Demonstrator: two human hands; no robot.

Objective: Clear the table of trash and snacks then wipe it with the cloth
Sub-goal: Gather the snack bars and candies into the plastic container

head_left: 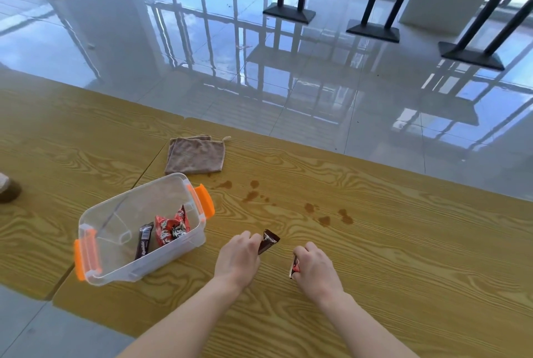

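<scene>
My left hand (239, 256) grips a dark brown snack bar (268, 241) just above the wooden table (403, 242). To its right, my right hand (315, 267) is closed on a small red-and-brown snack packet (294, 267) resting on the table. Left of both hands stands a clear plastic box (115, 242) with orange latches; inside it lie a dark snack bar (144, 241) and red snack packets (171, 228). A folded brown cloth (196, 155) lies beyond the box near the far edge. Brown spill stains (253, 194) spot the table between cloth and hands.
More brown stains (331, 215) lie right of centre. A dark round object (8, 189) sits at the table's left edge, partly cut off. Beyond the table is a glossy tiled floor (259, 55) with black table legs (375, 11) at the back right.
</scene>
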